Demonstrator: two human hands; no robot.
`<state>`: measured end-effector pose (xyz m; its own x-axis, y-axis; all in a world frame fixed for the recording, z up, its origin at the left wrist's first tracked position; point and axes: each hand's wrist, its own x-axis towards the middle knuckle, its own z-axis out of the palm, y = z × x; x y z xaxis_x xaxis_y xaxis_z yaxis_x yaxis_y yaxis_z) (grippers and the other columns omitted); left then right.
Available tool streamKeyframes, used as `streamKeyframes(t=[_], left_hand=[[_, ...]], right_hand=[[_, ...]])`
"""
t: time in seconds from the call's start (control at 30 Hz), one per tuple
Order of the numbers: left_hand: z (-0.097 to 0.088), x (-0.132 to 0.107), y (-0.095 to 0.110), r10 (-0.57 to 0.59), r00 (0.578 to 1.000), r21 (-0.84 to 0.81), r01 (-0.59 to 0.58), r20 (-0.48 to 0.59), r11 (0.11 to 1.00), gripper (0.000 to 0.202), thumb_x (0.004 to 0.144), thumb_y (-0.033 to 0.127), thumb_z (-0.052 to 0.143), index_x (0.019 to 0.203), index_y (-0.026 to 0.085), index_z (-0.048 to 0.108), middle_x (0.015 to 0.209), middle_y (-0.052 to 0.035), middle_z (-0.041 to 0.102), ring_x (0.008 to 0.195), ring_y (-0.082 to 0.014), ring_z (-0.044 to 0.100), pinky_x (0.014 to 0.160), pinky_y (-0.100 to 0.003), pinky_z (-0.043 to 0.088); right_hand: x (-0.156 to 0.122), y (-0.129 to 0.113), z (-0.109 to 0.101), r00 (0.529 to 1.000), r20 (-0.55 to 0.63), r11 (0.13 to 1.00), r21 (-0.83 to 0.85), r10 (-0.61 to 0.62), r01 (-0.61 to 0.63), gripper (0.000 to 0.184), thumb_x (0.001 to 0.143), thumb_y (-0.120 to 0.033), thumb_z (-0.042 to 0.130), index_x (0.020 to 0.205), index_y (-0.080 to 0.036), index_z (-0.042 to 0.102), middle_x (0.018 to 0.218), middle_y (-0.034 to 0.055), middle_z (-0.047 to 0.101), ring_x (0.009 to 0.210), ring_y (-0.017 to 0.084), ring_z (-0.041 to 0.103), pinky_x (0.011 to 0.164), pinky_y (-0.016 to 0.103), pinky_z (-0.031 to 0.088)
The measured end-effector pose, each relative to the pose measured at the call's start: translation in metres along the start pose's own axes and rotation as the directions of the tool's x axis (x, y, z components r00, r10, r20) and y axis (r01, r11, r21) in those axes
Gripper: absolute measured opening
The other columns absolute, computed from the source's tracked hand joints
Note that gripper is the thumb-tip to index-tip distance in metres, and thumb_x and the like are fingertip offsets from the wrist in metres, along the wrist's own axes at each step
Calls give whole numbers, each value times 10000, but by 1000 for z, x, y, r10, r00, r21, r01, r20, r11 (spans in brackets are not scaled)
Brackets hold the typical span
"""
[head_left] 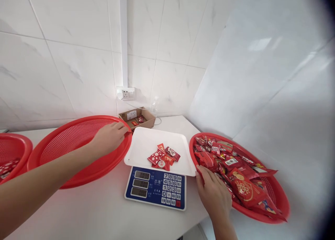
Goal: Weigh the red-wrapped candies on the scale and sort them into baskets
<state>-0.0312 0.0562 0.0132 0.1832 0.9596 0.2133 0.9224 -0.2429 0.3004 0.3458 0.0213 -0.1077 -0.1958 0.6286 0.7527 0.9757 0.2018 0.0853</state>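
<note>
My left hand (pixel 111 138) reaches over a wide red mesh basket (pixel 65 173), its fingers closed at the basket's right rim. At the lower right, my right hand (pixel 216 194) is closed at the left rim of another red basket (pixel 286 205), which is filled with red snack packets (pixel 246 187). Its fingertips are partly hidden. Between the hands, a white tray (pixel 142 144) sits on a blue digital scale (pixel 155 194). Several small red packets (pixel 162 158) lie grouped on the tray. The scale's number displays are lit, but I cannot read them surely.
A third red basket (pixel 24 145) with packets stands at the far left. Behind the tray, a cardboard box (pixel 149 119) holds a few small packets beside a clear plastic bottle (pixel 154 105). A wall socket (pixel 128 93) with a plug sits above the white table (pixel 104 212).
</note>
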Motion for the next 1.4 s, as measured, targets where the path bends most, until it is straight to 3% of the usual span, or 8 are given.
streamKeyframes(t=[0.13, 0.33, 0.47, 0.67, 0.87, 1.07, 1.2, 1.4], left_hand=[[0, -6, 0, 17, 1000, 52, -18, 10, 998, 326, 893, 263, 371, 1126, 205, 592, 1213, -135, 571, 1222, -369, 452, 1052, -559, 327], [51, 0, 60, 251, 932, -71, -241, 263, 968, 469, 894, 458, 494, 1319, 260, 494, 1374, -74, 517, 1235, -251, 504, 1008, -385, 443], [74, 14, 91, 335, 881, -77, -328, 333, 941, 417, 829, 433, 615, 1214, 272, 591, 1268, -82, 570, 1169, -283, 529, 953, -406, 462], [81, 28, 94, 365, 858, -12, -387, 363, 922, 181, 835, 315, 607, 968, 202, 659, 1123, -96, 609, 1054, -278, 547, 876, -393, 471], [72, 22, 80, 333, 879, 81, -381, 341, 921, 199, 785, 135, 582, 975, 167, 628, 1186, -109, 602, 1087, -255, 545, 935, -359, 457], [18, 6, 37, 183, 961, 220, -228, 206, 948, 248, 823, 102, 492, 1029, 156, 619, 1222, -127, 580, 1171, -273, 501, 1018, -420, 404], [-12, -9, 14, 73, 981, 280, -121, 178, 952, 197, 802, 121, 524, 950, 158, 649, 1104, -127, 636, 1102, -326, 558, 916, -477, 472], [16, -4, 49, 225, 942, 163, -270, 247, 949, 459, 920, 406, 473, 1319, 180, 485, 1458, -121, 446, 1350, -279, 388, 1065, -433, 386]], right_hand=[[1, -1, -1, 1000, -4, 1000, -11, 16, -16, 336, 954, -323, 410, 1025, -162, 697, 991, 67, 737, 826, 186, 649, 783, 285, 429], [-1, 0, -1, 1000, -2, 1000, -2, 18, -18, 337, 957, -323, 405, 1025, -160, 692, 988, 60, 737, 824, 185, 650, 791, 292, 422], [-2, 1, 1, 1000, 5, 1000, -4, 1, -1, 354, 962, -328, 387, 1028, -156, 690, 999, 60, 735, 845, 194, 654, 809, 307, 418], [-3, 1, 1, 1000, 10, 1000, 5, 0, 0, 323, 954, -300, 410, 1042, -156, 686, 1023, 63, 732, 859, 192, 653, 821, 307, 414], [-4, 1, 3, 1000, 18, 1000, 20, 20, -20, 367, 963, -338, 379, 1040, -157, 688, 1010, 74, 733, 856, 203, 652, 806, 319, 411], [-3, 0, 1, 1000, 7, 1000, 11, 7, -7, 362, 964, -326, 377, 1035, -156, 689, 1012, 68, 734, 839, 196, 651, 791, 313, 412], [-1, 0, 0, 1000, 6, 1000, 5, 12, -12, 359, 964, -320, 375, 1025, -158, 689, 1006, 61, 735, 838, 192, 651, 782, 309, 414], [-2, 0, 3, 1000, 3, 1000, -4, 28, -28, 370, 965, -336, 369, 1013, -160, 690, 991, 64, 738, 830, 196, 652, 781, 314, 415]])
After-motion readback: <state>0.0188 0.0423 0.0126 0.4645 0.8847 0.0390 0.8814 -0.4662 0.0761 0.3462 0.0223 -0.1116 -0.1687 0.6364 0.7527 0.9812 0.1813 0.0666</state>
